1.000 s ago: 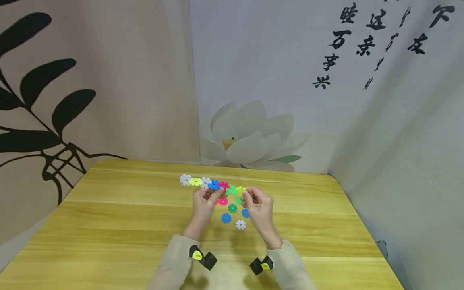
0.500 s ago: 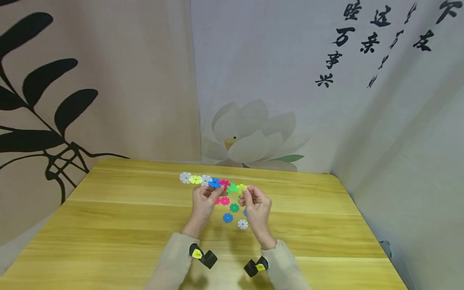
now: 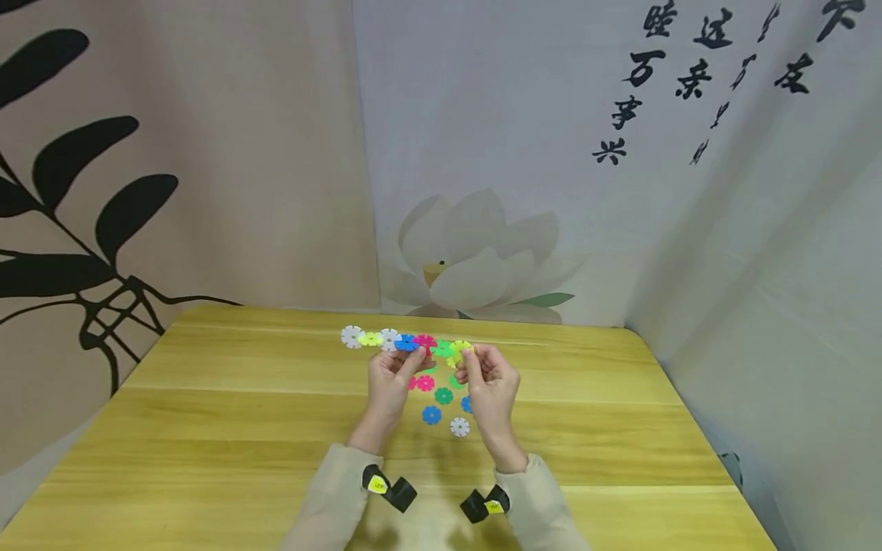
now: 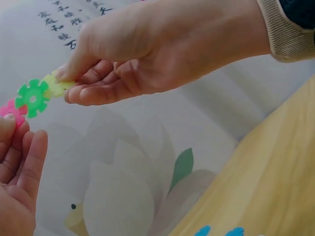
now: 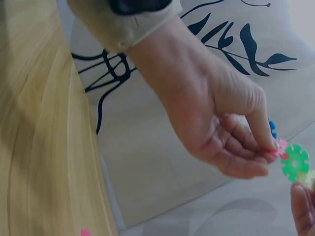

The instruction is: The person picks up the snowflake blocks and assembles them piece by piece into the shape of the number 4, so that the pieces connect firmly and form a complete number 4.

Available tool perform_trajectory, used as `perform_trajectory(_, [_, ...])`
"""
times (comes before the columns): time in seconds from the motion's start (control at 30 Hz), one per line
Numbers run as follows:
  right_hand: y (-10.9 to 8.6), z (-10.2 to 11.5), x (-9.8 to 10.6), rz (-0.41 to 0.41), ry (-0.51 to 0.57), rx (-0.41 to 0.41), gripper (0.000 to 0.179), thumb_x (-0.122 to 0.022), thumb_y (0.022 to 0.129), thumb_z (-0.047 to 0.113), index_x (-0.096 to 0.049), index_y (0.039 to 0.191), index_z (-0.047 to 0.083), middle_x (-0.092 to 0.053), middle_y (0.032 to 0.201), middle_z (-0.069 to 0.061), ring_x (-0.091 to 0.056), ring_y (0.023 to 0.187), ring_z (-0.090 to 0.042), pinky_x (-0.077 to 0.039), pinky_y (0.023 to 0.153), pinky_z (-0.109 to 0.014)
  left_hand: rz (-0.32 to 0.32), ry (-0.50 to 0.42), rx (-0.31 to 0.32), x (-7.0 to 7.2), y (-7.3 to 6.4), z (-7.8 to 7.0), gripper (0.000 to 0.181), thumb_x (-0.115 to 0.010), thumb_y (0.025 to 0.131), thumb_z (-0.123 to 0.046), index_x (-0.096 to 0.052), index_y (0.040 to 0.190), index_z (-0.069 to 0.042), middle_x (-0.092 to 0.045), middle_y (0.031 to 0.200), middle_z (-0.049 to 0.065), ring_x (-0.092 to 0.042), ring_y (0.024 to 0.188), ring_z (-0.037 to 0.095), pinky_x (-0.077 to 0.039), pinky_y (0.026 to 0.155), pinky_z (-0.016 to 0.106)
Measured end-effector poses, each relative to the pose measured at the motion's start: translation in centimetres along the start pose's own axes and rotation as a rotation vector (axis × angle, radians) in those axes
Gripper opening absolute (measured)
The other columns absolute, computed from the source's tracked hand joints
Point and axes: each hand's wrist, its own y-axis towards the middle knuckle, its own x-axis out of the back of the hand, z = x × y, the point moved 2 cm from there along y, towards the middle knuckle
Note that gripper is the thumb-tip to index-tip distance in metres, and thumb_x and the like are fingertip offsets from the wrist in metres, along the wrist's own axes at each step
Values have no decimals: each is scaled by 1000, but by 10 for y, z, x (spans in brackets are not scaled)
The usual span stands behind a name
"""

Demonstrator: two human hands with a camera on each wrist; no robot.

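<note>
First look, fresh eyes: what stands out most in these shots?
Probably the bright chain of toothed discs, stretched above the middle of the table, with the left hand pinching it around the pink one and the right hand holding its yellow end. Next, the loose coloured discs below it, between the forearms. Then the big black plant print on the backdrop at the picture's left.

Black characters "万事兴" (image 3: 625,113) on pale backdrop (image 3: 482,99); yellow wrist labels (image 3: 377,484) illegible.
</note>
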Motion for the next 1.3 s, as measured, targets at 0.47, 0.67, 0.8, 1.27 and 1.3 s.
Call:
perform_trajectory(0.47, [-4,-9,-6,-54,-70,55,10,-55,87,-13,-60,78,-14,-57,58,-25,-57,46,-14,-51,41,-20,-69,-22,37,-1,-4,5,16,-57,88,8,-64,78,-3,-68,69,-2,-66,62,10,-58,68,26])
perform_trajectory(0.67, [-3,5,-8,56,-14,-43,11,-54,87,-14,-58,78,-20,-59,63,-30,-60,50,-11,-54,45,-23,-47,54,20,10,4,1,17,-58,87,7,-65,76,-3,-66,68,-4,-66,61,9,-57,68,23])
perform_trajectory(0.8, [-3,0,-6,96,14,-170,12,-56,87,-11,-60,78,-18,-61,68,-31,-61,54,-8,-54,50,-21,9,157,8,16,10,-3,9,-58,87,6,-61,80,11,-66,69,-3,-65,62,8,-57,67,24])
perform_trajectory(1.27, [-18,-33,-9,311,78,-405,21,-63,88,2,-61,77,-16,-60,68,-29,-58,54,-9,-53,52,-20,123,390,-36,19,21,-15,8,-59,88,5,-60,81,10,-61,81,12,-57,74,9,-54,68,20])
perform_trajectory(1.3, [-19,-33,-9,323,70,-418,21,-64,88,3,-61,77,-16,-59,68,-29,-58,54,-10,-53,52,-19,136,434,-43,19,22,-17,9,-60,88,4,-60,82,10,-61,81,13,-56,75,9,-53,67,20])
